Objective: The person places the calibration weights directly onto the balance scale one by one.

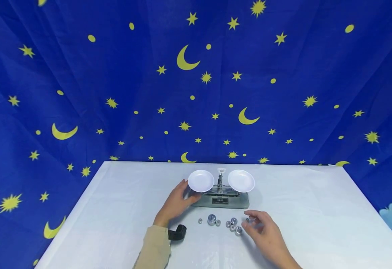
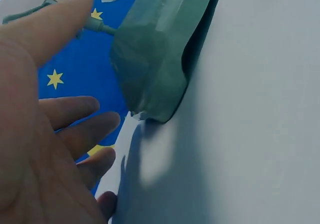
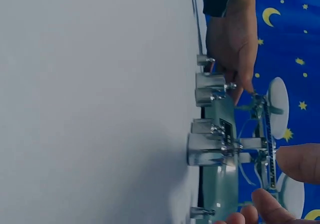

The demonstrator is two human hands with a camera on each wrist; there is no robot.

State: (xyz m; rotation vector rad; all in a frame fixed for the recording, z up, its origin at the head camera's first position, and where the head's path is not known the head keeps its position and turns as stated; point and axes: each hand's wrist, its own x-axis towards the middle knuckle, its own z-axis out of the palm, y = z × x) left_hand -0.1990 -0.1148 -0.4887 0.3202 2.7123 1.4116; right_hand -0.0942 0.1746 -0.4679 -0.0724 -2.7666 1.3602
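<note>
A green balance scale (image 1: 221, 201) stands on the white table, with a left white pan (image 1: 200, 181) and a right white pan (image 1: 241, 181). My left hand (image 1: 175, 203) is at the scale's left end, its thumb and fingers spread around the base (image 2: 155, 59); whether it touches is hard to tell. Several silver weights stand in front of the scale, among them a large weight (image 1: 211, 219) and a cluster with a mid-sized weight (image 1: 238, 231). My right hand (image 1: 266, 233) hovers beside the cluster, thumb and forefinger apart, a small weight (image 3: 200, 212) near its fingertips.
The white table (image 1: 317, 216) reaches back to a blue cloth (image 1: 142, 89) with yellow stars and moons. A black strap-like device (image 1: 178, 232) sits at my left wrist, below a beige sleeve (image 1: 153, 248).
</note>
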